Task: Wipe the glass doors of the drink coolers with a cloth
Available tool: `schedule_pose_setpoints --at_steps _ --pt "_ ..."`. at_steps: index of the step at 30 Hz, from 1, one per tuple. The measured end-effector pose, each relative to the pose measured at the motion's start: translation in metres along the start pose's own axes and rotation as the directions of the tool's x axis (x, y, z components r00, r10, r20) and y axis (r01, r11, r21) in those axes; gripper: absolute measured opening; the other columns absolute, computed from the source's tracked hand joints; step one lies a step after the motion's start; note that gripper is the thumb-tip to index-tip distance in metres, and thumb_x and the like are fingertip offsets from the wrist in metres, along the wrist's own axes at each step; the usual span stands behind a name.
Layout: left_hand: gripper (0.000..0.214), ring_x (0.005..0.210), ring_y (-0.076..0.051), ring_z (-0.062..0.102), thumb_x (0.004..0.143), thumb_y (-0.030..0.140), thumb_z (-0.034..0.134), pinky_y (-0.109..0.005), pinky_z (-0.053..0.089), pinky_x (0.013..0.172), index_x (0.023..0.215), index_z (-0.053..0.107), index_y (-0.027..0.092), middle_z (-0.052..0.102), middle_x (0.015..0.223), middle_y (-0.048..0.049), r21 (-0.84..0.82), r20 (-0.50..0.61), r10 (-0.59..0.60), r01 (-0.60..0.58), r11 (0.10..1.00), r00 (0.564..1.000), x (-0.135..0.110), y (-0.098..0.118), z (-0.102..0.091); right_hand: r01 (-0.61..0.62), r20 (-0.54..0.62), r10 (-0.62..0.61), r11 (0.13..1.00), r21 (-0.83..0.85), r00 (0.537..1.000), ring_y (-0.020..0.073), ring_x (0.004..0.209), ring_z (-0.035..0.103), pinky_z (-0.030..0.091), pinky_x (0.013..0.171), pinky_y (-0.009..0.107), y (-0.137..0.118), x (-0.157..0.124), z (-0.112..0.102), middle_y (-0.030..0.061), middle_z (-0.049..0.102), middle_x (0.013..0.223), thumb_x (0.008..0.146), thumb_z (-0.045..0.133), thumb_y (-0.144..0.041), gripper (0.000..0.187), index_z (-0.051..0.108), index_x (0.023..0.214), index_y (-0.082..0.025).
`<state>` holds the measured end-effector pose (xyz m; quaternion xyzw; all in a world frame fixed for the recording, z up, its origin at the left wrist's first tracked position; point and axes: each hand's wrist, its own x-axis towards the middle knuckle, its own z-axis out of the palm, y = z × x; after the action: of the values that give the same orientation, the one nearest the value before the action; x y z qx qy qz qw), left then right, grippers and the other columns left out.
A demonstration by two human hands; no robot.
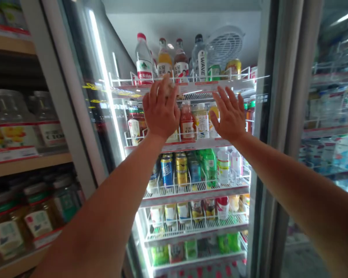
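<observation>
Both my arms reach into an open drinks fridge. My left hand (161, 108) is raised with its fingers stretched up and apart, its fingertips at the front edge of the top wire shelf (197, 85). My right hand (229, 114) is beside it, also flat with fingers spread, in front of the second shelf's bottles. Neither hand holds anything. Between them stands a red-orange juice bottle (187, 121) next to a pale bottle (202, 121). On the top shelf stand a red-capped water bottle (143, 61), an orange drink (164, 60) and a clear bottle (200, 58).
The fridge's glass door (95, 108) is swung open on the left. Lower shelves carry cans (181, 168) and green bottles (210, 164). A wooden shelf rack (29, 164) with jars stands at the far left. A second shut fridge (330, 127) is on the right.
</observation>
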<state>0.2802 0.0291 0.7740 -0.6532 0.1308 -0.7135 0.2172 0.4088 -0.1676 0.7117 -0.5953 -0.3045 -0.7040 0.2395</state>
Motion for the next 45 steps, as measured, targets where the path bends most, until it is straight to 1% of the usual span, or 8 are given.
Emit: schedule_pose_setpoints --at_steps 7,12,16,25,30,36,41,45 --pt "0.043 0.136 -0.029 0.047 0.096 0.018 0.044 -0.051 0.037 0.114 0.134 0.059 0.027 0.055 0.144 -0.0008 -0.092 0.099 0.212 -0.203 0.975 0.972 -0.002 -0.005 0.002 -0.022 0.030 0.021 0.999 0.024 0.999 0.0279 0.153 0.023 0.022 0.122 0.057 -0.001 -0.001 -0.002 0.0055 0.033 0.161 0.100 0.032 -0.042 0.058 0.031 0.156 -0.023" --pt "0.045 0.137 -0.030 0.044 0.095 0.017 0.044 -0.054 0.037 0.113 0.136 0.058 0.030 0.053 0.146 -0.0018 -0.016 -0.077 0.031 -0.032 0.999 0.997 -0.001 -0.008 0.003 -0.021 0.018 0.020 0.999 0.028 1.000 0.0274 0.152 0.025 0.023 0.122 0.057 0.000 -0.002 -0.001 0.0050 0.035 0.161 0.099 0.034 -0.041 0.057 0.035 0.154 -0.023" --pt "0.042 0.128 -0.028 0.053 0.092 0.017 0.049 -0.050 0.044 0.106 0.130 0.062 0.028 0.060 0.139 0.0008 -0.023 -0.025 0.208 -0.209 0.978 0.978 -0.001 -0.008 0.003 -0.022 0.004 0.022 0.999 0.033 1.000 0.0264 0.152 0.025 0.023 0.123 0.055 -0.001 -0.002 0.000 0.0044 0.036 0.160 0.099 0.034 -0.039 0.056 0.035 0.154 -0.024" --pt "0.040 0.127 -0.026 0.054 0.091 0.017 0.050 -0.047 0.045 0.107 0.127 0.065 0.027 0.060 0.139 0.0036 -0.011 -0.030 0.203 -0.204 0.979 0.979 0.000 -0.008 0.003 -0.031 -0.001 0.031 0.998 0.046 1.000 0.0251 0.152 0.024 0.022 0.124 0.054 0.000 -0.003 0.001 0.0036 0.036 0.160 0.100 0.033 -0.038 0.055 0.036 0.153 -0.025" --pt "0.040 0.135 -0.027 0.046 0.097 0.022 0.043 -0.054 0.038 0.113 0.131 0.061 0.030 0.055 0.144 0.0045 -0.057 -0.079 -0.002 -0.002 0.998 0.997 -0.001 -0.012 0.004 -0.031 0.015 0.031 0.998 0.060 0.999 0.0249 0.153 0.023 0.021 0.123 0.057 0.000 -0.004 0.000 0.0014 0.034 0.161 0.100 0.031 -0.039 0.057 0.032 0.156 -0.029" --pt "0.040 0.137 -0.027 0.043 0.099 0.027 0.040 -0.056 0.035 0.114 0.134 0.059 0.033 0.054 0.146 0.0063 -0.138 0.036 0.128 -0.121 0.983 0.991 -0.003 -0.012 0.005 -0.045 0.023 0.044 0.997 0.063 0.999 0.0258 0.152 0.024 0.022 0.123 0.057 -0.001 -0.004 -0.001 0.0017 0.035 0.161 0.100 0.031 -0.040 0.057 0.032 0.156 -0.028" --pt "0.040 0.142 -0.028 0.036 0.100 0.033 0.038 -0.058 0.029 0.117 0.135 0.057 0.030 0.049 0.149 0.0027 -0.123 -0.057 -0.089 0.081 0.989 0.994 -0.001 -0.012 0.003 -0.036 0.024 0.035 0.998 0.047 0.999 0.0253 0.153 0.023 0.022 0.123 0.056 0.000 -0.005 0.000 0.0013 0.034 0.161 0.100 0.030 -0.039 0.057 0.032 0.156 -0.027" --pt "0.043 0.142 -0.026 0.040 0.097 0.033 0.044 -0.053 0.033 0.118 0.137 0.056 0.025 0.049 0.151 -0.0009 -0.099 0.065 0.148 -0.142 0.985 0.987 0.002 -0.010 0.000 -0.039 0.025 0.038 0.998 0.050 0.999 0.0256 0.153 0.023 0.023 0.123 0.055 0.000 -0.005 0.000 0.0029 0.034 0.161 0.100 0.031 -0.038 0.057 0.034 0.155 -0.025"
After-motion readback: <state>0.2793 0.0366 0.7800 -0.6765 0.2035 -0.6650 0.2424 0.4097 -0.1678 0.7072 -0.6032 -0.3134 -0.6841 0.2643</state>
